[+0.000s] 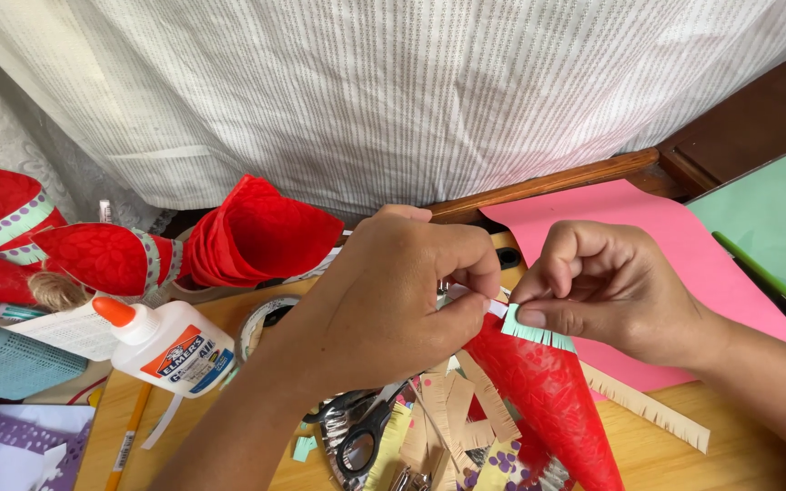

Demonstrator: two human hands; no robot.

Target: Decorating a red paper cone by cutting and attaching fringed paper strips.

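**A:** what are the hands doing?

**B:** left hand (402, 291) and right hand (598, 286) are both pinched shut on a mint fringed paper strip (534, 332), pressed at the wide end of a red cone (548, 400). Pink paper sheet (648, 245) lies under the right hand.

**A:** anything else around?

**B:** glue bottle (170, 345) off left, scissors (366, 436) just below, more red cones (256, 232) behind.

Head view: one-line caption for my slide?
Both hands, left and right, press a mint fringed paper strip onto a red cone beside a glue bottle.
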